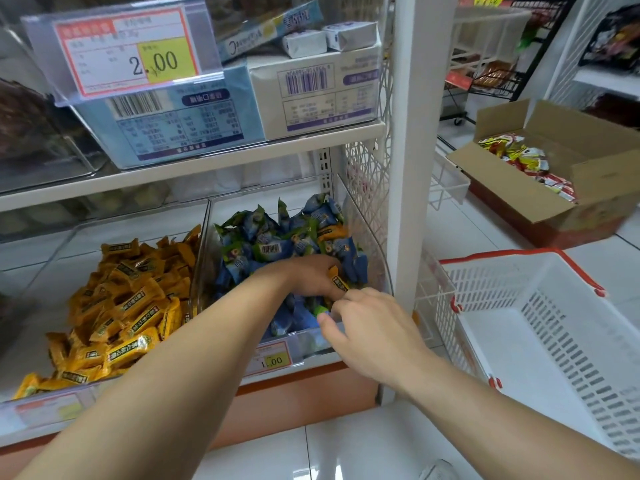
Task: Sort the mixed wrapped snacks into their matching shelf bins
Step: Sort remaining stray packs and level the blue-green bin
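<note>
Two clear shelf bins stand side by side on the low shelf. The left bin holds several yellow wrapped snacks. The right bin is full of blue wrapped snacks, with one stray yellow snack near its back. My left hand reaches into the right bin and grips a yellow snack. My right hand hovers at the bin's front right corner, its fingertips close to that snack and its thumb over the front edge. Whether it touches the snack I cannot tell.
A white plastic basket with red handles sits on the floor to the right. Behind it lies an open cardboard box of red and yellow packets. A white shelf post rises beside the right bin. Boxed goods fill the shelf above.
</note>
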`<action>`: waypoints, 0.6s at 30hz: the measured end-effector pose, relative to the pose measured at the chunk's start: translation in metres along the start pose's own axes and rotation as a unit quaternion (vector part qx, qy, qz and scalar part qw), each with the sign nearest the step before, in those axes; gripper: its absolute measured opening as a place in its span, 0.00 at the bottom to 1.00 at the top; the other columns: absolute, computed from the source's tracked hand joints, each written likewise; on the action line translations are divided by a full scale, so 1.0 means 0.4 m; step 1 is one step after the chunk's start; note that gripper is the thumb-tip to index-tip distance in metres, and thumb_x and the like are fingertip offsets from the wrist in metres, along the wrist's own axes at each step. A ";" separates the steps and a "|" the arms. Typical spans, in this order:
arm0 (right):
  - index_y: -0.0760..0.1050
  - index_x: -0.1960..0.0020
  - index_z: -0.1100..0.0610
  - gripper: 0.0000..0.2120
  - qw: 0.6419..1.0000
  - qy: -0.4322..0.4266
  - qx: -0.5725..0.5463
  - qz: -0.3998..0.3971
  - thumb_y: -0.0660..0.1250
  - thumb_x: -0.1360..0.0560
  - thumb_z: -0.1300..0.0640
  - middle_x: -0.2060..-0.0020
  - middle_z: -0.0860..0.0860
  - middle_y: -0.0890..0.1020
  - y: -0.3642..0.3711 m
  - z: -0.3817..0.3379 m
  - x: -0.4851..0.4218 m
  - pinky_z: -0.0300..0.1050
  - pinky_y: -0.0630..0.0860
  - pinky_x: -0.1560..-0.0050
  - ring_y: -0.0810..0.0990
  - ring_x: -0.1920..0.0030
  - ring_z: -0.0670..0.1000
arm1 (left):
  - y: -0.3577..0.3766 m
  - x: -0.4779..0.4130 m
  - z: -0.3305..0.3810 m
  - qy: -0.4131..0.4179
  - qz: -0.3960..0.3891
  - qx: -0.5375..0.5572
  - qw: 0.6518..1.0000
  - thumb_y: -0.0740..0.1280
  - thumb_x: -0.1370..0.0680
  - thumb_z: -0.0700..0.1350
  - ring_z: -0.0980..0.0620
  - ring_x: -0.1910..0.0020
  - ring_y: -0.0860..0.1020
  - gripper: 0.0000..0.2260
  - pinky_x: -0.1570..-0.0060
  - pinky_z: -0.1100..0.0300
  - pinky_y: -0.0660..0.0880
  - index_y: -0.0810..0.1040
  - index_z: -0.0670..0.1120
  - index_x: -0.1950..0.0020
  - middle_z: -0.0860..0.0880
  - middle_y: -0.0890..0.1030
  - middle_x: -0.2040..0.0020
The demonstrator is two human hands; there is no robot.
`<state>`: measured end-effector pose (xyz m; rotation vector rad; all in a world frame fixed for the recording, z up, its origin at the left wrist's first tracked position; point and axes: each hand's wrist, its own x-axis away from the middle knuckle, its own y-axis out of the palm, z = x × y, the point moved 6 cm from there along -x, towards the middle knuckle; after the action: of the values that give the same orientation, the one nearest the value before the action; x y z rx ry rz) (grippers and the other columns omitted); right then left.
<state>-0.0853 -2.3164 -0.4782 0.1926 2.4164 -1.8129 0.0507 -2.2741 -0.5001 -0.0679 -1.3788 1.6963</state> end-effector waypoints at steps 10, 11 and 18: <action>0.79 0.48 0.52 0.21 0.999 0.008 -0.032 0.002 0.54 0.20 0.40 0.52 0.49 0.78 -0.007 0.007 0.000 0.47 0.74 0.56 0.78 0.53 0.51 | -0.060 0.046 -0.048 0.035 0.136 0.127 0.982 0.78 0.31 0.47 0.64 0.56 0.78 0.11 0.58 0.69 0.74 0.81 0.59 0.53 0.60 0.80 0.52; 0.79 0.47 0.52 0.20 0.999 0.009 -0.033 0.001 0.54 0.20 0.40 0.52 0.49 0.78 -0.008 0.006 -0.001 0.46 0.74 0.56 0.78 0.53 0.51 | -0.067 0.050 -0.055 0.034 0.147 0.137 0.979 0.78 0.31 0.47 0.62 0.54 0.78 0.11 0.56 0.67 0.75 0.81 0.58 0.53 0.59 0.80 0.51; 0.65 0.28 0.52 0.23 0.974 0.066 -0.209 0.061 0.64 0.22 0.53 0.36 0.48 0.69 -0.031 0.036 -0.022 0.46 0.73 0.39 0.73 0.38 0.49 | -0.125 0.123 -0.091 0.036 0.255 0.212 0.943 0.79 0.31 0.51 0.61 0.54 0.78 0.15 0.55 0.66 0.75 0.78 0.54 0.49 0.56 0.78 0.50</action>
<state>-0.0784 -2.3339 -0.4689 0.4197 2.7398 -1.2404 0.0724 -2.2169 -0.4505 -0.2569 -0.9601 2.3671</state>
